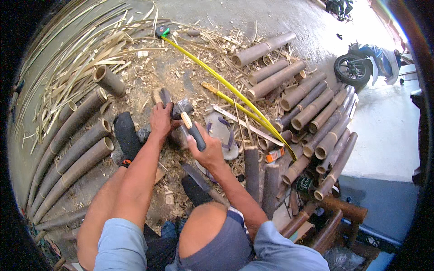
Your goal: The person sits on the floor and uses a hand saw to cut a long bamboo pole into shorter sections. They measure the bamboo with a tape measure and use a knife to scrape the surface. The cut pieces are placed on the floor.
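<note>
My left hand [161,119] is closed on a short bamboo piece [159,96] that shows a pale cut end. Close beside it, my right hand [209,148] grips a hand tool by its black and tan handle [195,132]. The tool's metal end [181,107] reaches up next to the bamboo piece, against a dark block; its exact kind is hard to make out. Below my hands lies a long blade [197,177] with a wooden handle, close to my bent knee. A grey sandal [224,131] rests right of the tool.
Bamboo tubes lie in a row at left [81,165] and in a stack at right [316,108]. A yellow tape measure [212,74] stretches across the shavings. Split strips [90,67] pile up at far left. A motorbike [361,67] stands at far right.
</note>
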The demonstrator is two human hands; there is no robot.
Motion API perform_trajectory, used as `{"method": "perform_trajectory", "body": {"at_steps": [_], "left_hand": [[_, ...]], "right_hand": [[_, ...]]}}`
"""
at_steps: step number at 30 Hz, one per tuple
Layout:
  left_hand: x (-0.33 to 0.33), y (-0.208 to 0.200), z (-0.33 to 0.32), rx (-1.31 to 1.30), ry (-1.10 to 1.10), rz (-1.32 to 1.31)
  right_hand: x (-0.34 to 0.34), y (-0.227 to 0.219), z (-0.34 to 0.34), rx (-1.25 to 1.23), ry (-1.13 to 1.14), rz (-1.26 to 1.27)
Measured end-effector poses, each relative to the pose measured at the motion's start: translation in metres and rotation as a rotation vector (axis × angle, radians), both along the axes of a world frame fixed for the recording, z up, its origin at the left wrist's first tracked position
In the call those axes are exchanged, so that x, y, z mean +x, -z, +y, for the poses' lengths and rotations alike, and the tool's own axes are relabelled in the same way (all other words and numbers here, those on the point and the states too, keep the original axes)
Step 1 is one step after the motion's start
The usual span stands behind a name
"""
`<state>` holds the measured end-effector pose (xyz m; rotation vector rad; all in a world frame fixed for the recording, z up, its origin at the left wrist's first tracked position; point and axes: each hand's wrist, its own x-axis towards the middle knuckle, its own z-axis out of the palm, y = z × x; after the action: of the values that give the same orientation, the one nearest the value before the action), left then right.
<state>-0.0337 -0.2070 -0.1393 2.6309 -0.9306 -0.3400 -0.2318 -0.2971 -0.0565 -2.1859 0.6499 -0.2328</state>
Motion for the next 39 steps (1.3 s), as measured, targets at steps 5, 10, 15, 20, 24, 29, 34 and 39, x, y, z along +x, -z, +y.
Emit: {"method": "perform_trajectory", "body": {"at_steps": [5, 10, 15, 20, 24, 29, 34, 39], "left_hand": [[-0.001, 0.012, 0.001, 0.032, 0.003, -0.097], [0.002, 0.006, -0.001, 0.053, -0.011, -0.099], [0.001, -0.004, 0.0, 0.061, -0.013, -0.048], [0.002, -0.001, 0.001, 0.009, -0.022, -0.073], [0.002, -0.003, -0.001, 0.014, -0.01, -0.056], [-0.002, -0.005, 0.003, 0.014, -0.032, -0.026], [0.003, 0.001, 0.001, 0.03, -0.021, -0.022], [0.005, 0.001, -0.001, 0.058, -0.004, -0.048]], "right_hand": [[-0.154, -0.056, 0.02, -0.043, -0.027, -0.124], [-0.046, -0.024, 0.003, 0.085, 0.014, -0.15], [-0.007, -0.01, 0.001, -0.044, 0.009, -0.08], [-0.164, -0.051, 0.024, -0.021, -0.02, -0.035], [-0.08, -0.02, 0.008, -0.017, -0.033, -0.169], [-0.007, 0.001, 0.0, 0.038, -0.009, -0.101], [-0.164, -0.042, 0.019, 0.028, -0.04, -0.037], [-0.059, -0.01, 0.007, 0.042, -0.013, -0.167]]}}
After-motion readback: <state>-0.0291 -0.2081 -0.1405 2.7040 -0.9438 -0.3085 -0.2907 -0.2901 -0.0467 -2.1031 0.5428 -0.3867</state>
